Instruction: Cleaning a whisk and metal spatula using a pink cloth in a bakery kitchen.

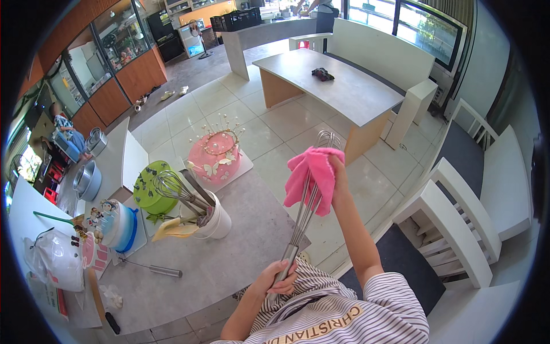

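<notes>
My left hand (279,279) is closed round the metal handle of a long wire whisk (299,227), which slants up and away from me. Higher up, my right hand (339,175) presses a bright pink cloth (312,172) around the whisk's wires, and the looped tip sticks out above the cloth. To the left on the grey table (252,252), a white bucket (217,221) holds another whisk (172,186), spatulas and other utensils. A thin tool with a metal handle (166,270) lies on the tabletop nearer me.
Decorated cakes stand along the table: a pink one (212,160), a green one (152,192) and a blue-white one (117,226). A knife (109,321) lies at the near left edge. White chairs (447,229) stand to my right; a second table (338,92) is beyond.
</notes>
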`<control>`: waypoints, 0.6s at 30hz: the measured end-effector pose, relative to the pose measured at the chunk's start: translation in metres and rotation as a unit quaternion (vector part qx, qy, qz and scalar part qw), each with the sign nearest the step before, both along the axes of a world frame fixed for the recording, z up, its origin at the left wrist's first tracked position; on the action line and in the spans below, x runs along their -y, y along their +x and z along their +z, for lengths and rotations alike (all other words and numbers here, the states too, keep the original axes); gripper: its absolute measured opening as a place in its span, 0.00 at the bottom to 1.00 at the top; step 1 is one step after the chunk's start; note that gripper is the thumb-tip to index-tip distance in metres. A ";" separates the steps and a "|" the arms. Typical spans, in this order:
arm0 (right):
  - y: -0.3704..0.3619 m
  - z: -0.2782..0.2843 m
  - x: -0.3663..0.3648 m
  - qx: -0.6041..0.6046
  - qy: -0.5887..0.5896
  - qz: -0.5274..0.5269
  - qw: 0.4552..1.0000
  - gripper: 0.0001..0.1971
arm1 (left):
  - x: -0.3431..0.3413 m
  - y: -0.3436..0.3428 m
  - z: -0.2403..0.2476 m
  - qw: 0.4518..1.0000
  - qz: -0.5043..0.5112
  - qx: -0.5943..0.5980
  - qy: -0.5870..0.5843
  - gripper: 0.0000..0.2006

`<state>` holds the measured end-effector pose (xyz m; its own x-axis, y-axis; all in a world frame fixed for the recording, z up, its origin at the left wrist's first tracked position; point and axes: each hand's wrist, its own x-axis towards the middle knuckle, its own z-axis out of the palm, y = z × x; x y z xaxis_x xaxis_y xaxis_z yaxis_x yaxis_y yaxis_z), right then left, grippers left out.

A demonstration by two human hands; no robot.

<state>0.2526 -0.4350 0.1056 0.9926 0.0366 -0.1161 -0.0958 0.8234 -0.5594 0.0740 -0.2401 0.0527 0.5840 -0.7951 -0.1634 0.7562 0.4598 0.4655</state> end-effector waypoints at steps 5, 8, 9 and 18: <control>0.038 0.001 0.020 0.248 -0.064 -0.128 0.958 0.11 | -0.005 -0.019 0.003 0.997 -0.017 -0.042 -0.056 0.17; 0.052 0.011 0.040 0.258 0.001 0.067 0.964 0.14 | -0.012 -0.025 0.004 0.996 -0.012 -0.047 -0.068 0.18; 0.057 0.017 0.053 0.355 -0.112 0.068 0.926 0.13 | -0.016 -0.027 0.005 0.997 -0.012 -0.046 -0.068 0.18; 0.059 -0.015 0.081 0.286 -0.474 -0.438 0.708 0.12 | -0.026 -0.035 0.047 0.966 0.056 0.105 0.229 0.14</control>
<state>0.3119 -0.5157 0.0903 0.4811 -0.4479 0.7537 0.6846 -0.3450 -0.6420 0.0385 -0.2137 0.0997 0.7207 -0.5976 -0.3516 0.5808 0.2433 0.7769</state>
